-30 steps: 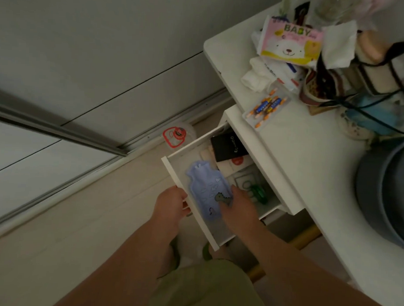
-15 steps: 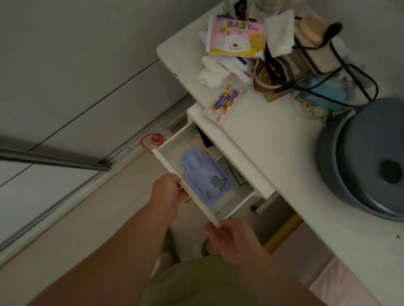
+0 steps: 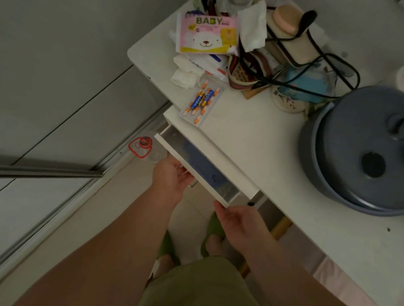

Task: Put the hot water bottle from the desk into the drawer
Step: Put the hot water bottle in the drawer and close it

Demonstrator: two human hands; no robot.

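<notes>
Nearly there: the hot water bottle (image 3: 201, 163) lies inside the drawer (image 3: 191, 169), only a blue strip of it showing in the narrow gap left under the desk (image 3: 254, 141). Your left hand (image 3: 171, 178) is curled over the drawer's front panel, fingers gripping its top edge near the middle. Your right hand (image 3: 234, 219) sits just below the drawer's near corner, palm up and loosely open, holding nothing, fingertips close to the panel though contact is hard to judge. I'd say the placing is done; what's left is pushing the drawer fully in. The battery pack (image 3: 201, 102) on the desk lies just above the drawer, clear of its path.
</notes>
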